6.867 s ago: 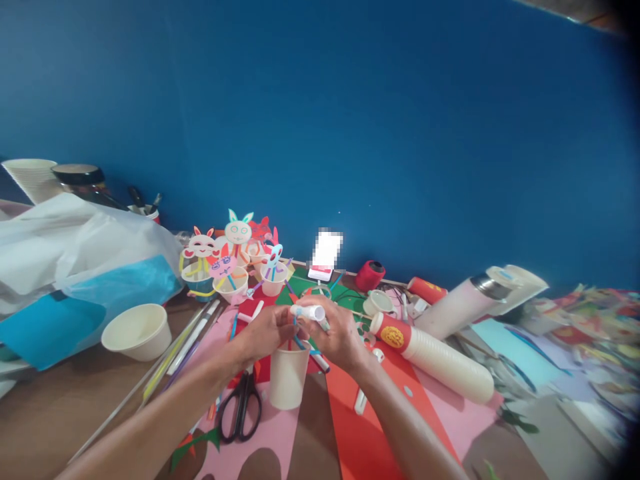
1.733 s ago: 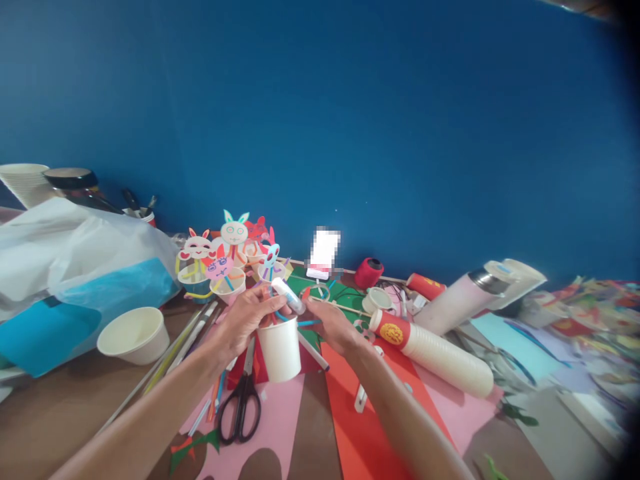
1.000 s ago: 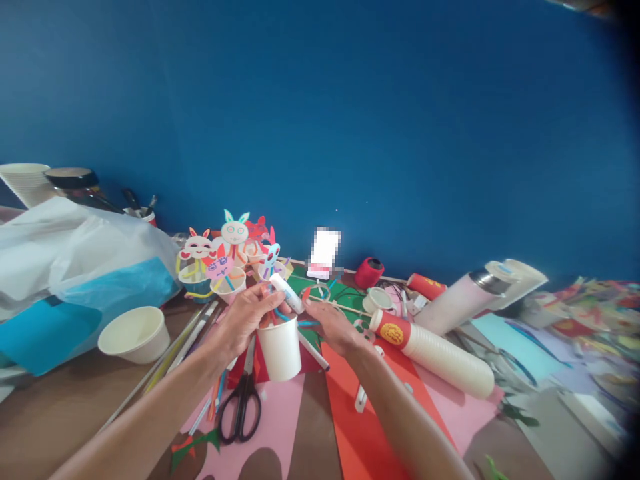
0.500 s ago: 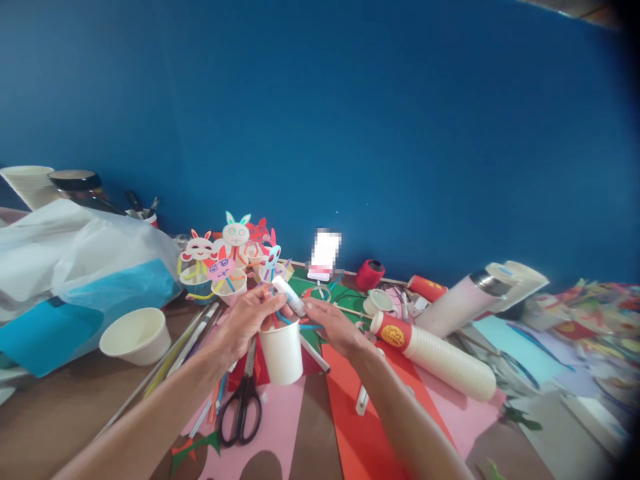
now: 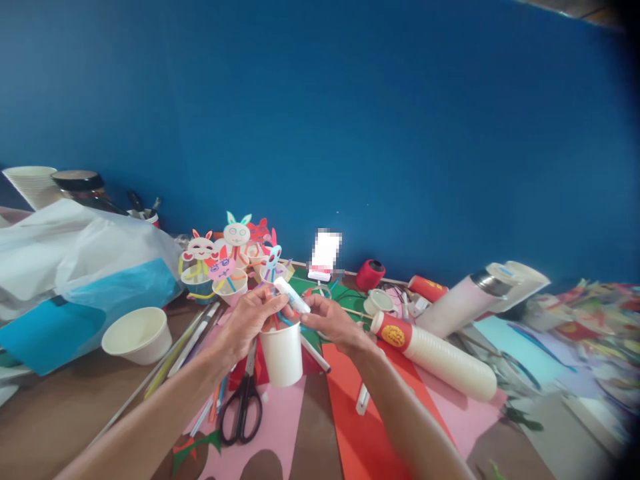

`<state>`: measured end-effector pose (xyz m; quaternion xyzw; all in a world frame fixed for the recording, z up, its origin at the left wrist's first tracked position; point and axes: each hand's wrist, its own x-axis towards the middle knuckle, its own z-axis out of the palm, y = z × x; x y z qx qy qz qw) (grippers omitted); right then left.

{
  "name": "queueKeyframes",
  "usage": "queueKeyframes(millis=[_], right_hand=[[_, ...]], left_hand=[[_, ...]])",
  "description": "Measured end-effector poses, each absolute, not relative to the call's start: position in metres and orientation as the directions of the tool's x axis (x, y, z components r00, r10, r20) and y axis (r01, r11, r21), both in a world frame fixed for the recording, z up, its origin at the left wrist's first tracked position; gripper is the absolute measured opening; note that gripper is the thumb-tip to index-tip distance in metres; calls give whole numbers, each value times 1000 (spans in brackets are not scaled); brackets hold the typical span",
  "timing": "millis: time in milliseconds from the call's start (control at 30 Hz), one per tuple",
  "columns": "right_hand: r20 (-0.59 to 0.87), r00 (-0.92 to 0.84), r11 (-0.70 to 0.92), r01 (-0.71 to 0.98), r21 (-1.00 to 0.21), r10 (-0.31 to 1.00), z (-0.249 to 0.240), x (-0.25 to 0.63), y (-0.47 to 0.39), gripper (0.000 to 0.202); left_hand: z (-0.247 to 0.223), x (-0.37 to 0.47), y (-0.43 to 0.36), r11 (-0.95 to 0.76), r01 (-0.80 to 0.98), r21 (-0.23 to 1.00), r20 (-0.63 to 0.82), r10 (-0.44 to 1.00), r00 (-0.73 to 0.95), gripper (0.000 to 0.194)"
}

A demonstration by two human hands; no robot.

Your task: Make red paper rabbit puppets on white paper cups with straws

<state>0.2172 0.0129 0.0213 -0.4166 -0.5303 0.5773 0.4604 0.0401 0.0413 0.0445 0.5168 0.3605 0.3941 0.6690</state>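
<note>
A small white tube with pale blue print, like a glue stick [image 5: 293, 295], is held slanted above a white paper cup [image 5: 282, 355]. My left hand [image 5: 253, 317] is closed, its thumb and fingers pressed at the tube's left side. From the right, the fingertips of my right hand [image 5: 333, 321] pinch the tube's lower end. Orange and blue strips show at the cup's mouth, partly hidden by my fingers. The cup stands upright below both hands. Black-handled scissors [image 5: 241, 408] lie in front of it, to the left.
Several cups with paper animal faces, one a rabbit face [image 5: 237, 233], stand behind my left hand. An empty paper bowl [image 5: 137, 335] sits left. To the right lie a stack of paper cups [image 5: 445, 363], a flask [image 5: 457, 303] and red paper [image 5: 365, 413]. A phone [image 5: 326, 253] stands behind.
The tube has shifted slightly right and shows more of its lower end. My right fingers have moved a little and cover more of the blue strip. The cup stays almost in place.
</note>
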Motion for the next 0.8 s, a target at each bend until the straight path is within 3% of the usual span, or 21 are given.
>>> queueKeyframes(millis=[267,533,800], right_hand=[[1,-212,13,58,-998,977,23,218,12,34],[29,-236,20,-40,-999,971,23,218,13,27],[4,-261,26,79,-997,965,24,220,12,35]], left_hand=[[51,41,39,169,-196,966,-76,909,410,23],[48,41,40,148,-170,974,-62,901,430,22],[49,41,40,135,-206,969,-38,908,418,24]])
